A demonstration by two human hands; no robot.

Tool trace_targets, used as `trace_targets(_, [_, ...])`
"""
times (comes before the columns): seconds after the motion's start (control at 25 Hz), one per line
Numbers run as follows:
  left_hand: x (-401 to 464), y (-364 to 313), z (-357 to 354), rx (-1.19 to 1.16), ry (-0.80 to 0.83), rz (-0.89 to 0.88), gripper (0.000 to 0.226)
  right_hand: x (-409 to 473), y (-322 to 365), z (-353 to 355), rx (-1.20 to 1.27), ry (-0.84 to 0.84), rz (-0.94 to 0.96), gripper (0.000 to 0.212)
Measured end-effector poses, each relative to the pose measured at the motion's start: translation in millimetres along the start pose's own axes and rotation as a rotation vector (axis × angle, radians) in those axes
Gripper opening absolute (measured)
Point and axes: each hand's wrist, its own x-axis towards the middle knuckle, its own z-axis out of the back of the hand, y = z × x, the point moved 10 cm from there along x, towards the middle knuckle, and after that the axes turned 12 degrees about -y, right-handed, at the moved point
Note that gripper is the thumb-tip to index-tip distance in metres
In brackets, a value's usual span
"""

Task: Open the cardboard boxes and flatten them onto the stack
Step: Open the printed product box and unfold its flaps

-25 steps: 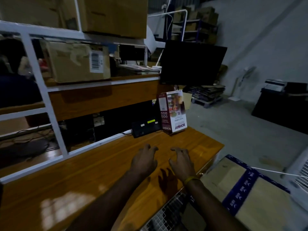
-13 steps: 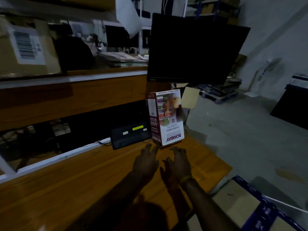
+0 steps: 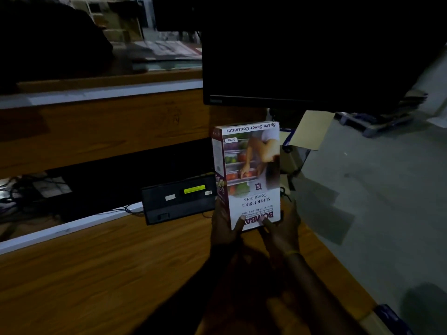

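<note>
- Your left hand (image 3: 223, 228) grips the lower left corner of the printed box (image 3: 249, 175), with the thumb lying across the front face near the bottom edge and the other fingers hidden behind the purple side panel.
- Your right hand (image 3: 280, 229) grips the lower right corner of the same box, thumb on the front face just beside the brand lettering, the rest of the fingers wrapped round the right edge.
- The box stands upright and upside down, so its printing reads inverted; it is closed, with the top flap shut.
- It sits near the far right corner of the wooden bench (image 3: 101, 269), its base at the bench surface between your two hands; whether it rests on the wood or is lifted just clear, you cannot tell in this dim light.
- Just to the left of the box, at the far edge of the bench, lies a black device (image 3: 179, 201) with a yellow label, close to the box's purple side.
- A dark monitor (image 3: 302, 52) hangs above and behind the box.
- Beyond the right edge of the bench, a plain cardboard flap (image 3: 312, 129) juts up from a carton standing on the floor.
- At the near right corner, a blue-taped carton (image 3: 389, 319) shows just past the bench edge.
</note>
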Motion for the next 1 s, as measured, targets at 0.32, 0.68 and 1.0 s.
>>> trace_targets(0.32, [10.3, 41.1, -22.1, -0.481, -0.129, 0.318, 0.053, 21.4, -24.6, -25.5, 0.39, 0.098, -0.208, 0.049])
trace_targets(0.68, [-37.7, 42.6, 19.7, -0.553, -0.005, 0.42, 0.037, -47.6, -41.4, -22.2, 0.546, 0.099, -0.267, 0.054])
trace_targets(1.0, [-134.6, 59.5, 136.3, -0.503, -0.005, 0.328, 0.036, -216.6, -41.5, 2.7, 0.505, -0.025, -0.214, 0.039])
